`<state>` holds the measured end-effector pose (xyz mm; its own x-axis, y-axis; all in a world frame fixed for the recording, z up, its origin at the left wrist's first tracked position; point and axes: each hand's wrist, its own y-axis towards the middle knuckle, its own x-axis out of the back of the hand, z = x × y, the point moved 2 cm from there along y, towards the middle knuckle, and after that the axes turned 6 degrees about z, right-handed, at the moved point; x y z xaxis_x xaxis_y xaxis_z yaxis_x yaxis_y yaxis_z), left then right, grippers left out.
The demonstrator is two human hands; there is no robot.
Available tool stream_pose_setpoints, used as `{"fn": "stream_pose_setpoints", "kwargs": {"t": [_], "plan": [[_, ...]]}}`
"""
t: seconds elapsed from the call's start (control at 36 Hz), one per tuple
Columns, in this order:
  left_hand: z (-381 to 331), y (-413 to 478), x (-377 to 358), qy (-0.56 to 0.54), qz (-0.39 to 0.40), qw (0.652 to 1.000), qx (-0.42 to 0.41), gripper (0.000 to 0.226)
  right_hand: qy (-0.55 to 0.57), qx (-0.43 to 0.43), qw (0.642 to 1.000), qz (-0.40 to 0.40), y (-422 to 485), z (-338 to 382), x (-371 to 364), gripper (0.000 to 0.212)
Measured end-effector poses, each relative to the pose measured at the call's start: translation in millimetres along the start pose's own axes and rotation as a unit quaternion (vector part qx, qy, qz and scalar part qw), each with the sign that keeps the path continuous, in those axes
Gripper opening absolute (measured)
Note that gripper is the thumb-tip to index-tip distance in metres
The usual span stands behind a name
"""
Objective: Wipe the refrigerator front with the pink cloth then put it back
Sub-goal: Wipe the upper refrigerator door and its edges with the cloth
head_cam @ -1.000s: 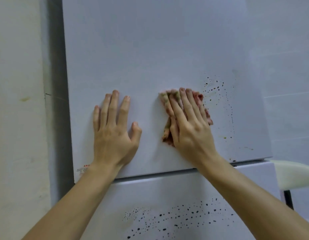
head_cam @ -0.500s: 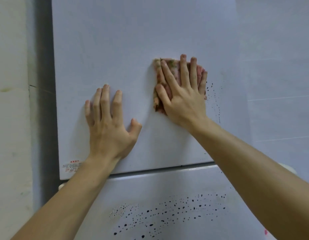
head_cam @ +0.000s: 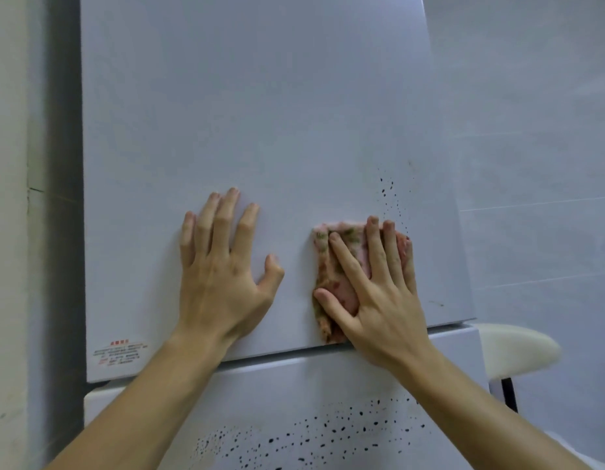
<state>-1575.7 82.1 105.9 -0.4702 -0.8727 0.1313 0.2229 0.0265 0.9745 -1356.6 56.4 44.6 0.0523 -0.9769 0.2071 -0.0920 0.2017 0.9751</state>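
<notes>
Left hand: your left hand lies flat against the upper refrigerator door, fingers straight and spread, thumb out to the side; it holds nothing.

Right hand: your right hand presses the pink cloth flat on the same door. The fingers are straight and fanned over the cloth, the thumb stretched along its lower left edge; the grip is a flat press, not a pinch.

Pink cloth: folded into a rough rectangle, pink with green and reddish stains, held against the door low down and right of centre. Its bottom edge reaches almost to the seam between the two doors.

Door marks: a thin trail of small dark specks runs just above and to the right of your fingertips, touching neither hand. A faint smudge sits near the door's lower right edge.

Lower door: the lower door carries a broad band of black specks across its front, below both forearms.

Label: a small sticker with red print sits at the upper door's lower left corner; the writing is too small and blurred to read, and no brand can be made out.

Surroundings: a pale rounded seat on a dark post shows to the right of the refrigerator, against a light wall.
</notes>
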Motion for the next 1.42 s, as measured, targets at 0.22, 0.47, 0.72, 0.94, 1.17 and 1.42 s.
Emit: {"fn": "stream_pose_setpoints", "kwargs": {"t": [0.22,0.47,0.72,0.94,1.17,1.42], "plan": [[-7.0,5.6,-10.7,0.037,-0.025,0.999,0.003,0.072,0.022,-0.083,0.996,-0.014,107.6,-24.2,22.0,0.075],[-5.1,4.8,-14.3,0.061,-0.031,0.998,0.002,0.074,0.027,-0.079,0.996,-0.039,123.9,-34.8,24.2,0.062],[-10.1,5.2,-17.2,0.052,-0.048,0.997,0.006,0.071,0.018,-0.040,0.999,-0.009,-12.4,-48.0,5.9,0.066],[-11.5,12.6,-22.0,0.067,-0.068,0.995,0.000,0.070,0.050,-0.140,0.988,0.040,86.5,-64.7,29.0,0.077],[-9.6,12.2,-24.1,0.068,-0.078,0.995,-0.006,0.069,0.053,-0.161,0.985,0.010,159.8,-80.2,49.3,0.062],[-10.0,10.3,-24.0,0.062,-0.079,0.995,-0.004,0.068,0.063,-0.153,0.986,-0.027,48.6,-80.5,19.9,0.065]]}}
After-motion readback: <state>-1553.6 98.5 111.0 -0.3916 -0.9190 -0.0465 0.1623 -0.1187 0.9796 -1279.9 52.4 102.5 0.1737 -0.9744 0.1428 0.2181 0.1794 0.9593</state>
